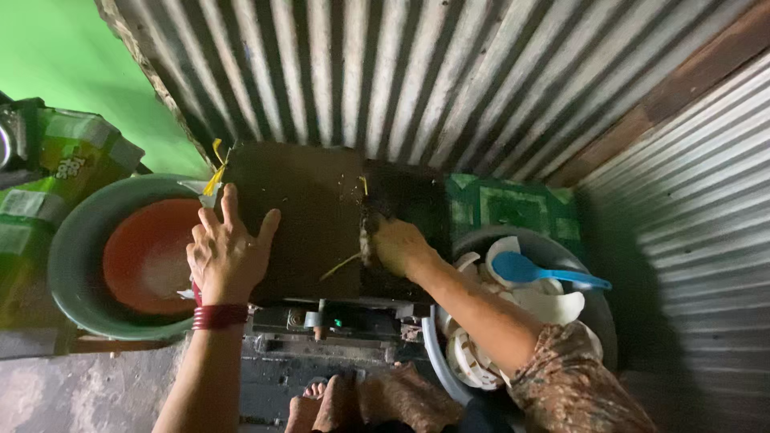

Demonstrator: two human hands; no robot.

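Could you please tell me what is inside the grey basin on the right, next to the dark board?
The grey basin holds white crockery pieces with a blue plastic spoon on top. The right forearm covers its left part, and whatever lies beneath the pile is hidden.

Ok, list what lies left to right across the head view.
Green packet → grey basin with orange bowl → left hand → dark board → right hand → blue spoon → corrugated metal wall.
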